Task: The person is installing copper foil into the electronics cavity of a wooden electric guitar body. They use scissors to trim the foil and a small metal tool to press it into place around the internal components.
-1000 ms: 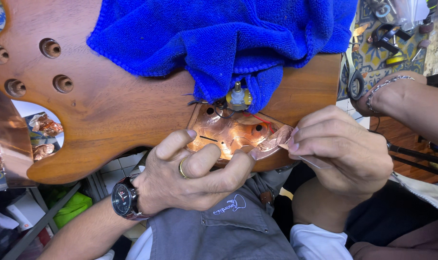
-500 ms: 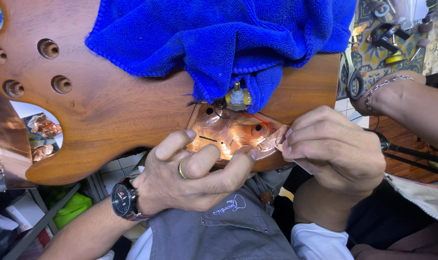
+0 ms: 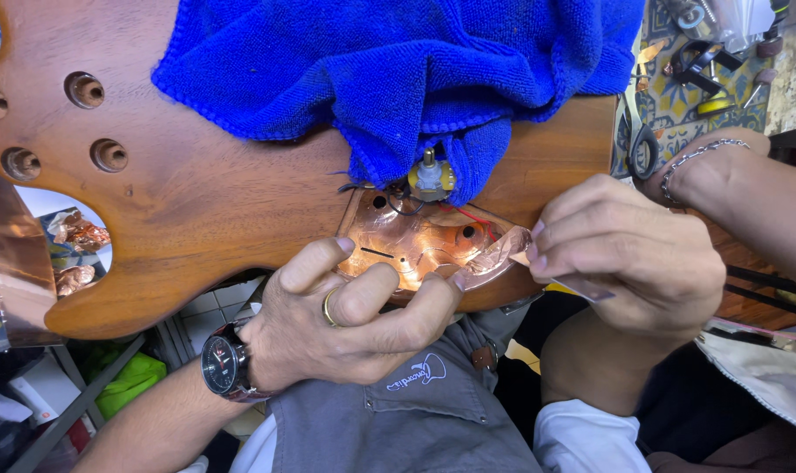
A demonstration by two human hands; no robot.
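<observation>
- The right hand (image 3: 626, 254) still pinches the copper foil strip (image 3: 494, 258) at the guitar body's (image 3: 197, 201) lower edge, barely shifted.
- The left hand (image 3: 345, 324) keeps pressing foil inside the cavity (image 3: 415, 241), fingers bent.

Single head-worn view, looking steeply down from above wearer's lap. Very close: wooden guitar body (image 3: 197, 210) fills upper frame, both hands low centre, cluttered surface (image 3: 678, 96) at top right edge.

Shiny copper foil strip (image 3: 494, 256) curls over the copper-lined cavity (image 3: 415, 241) edge.
</observation>
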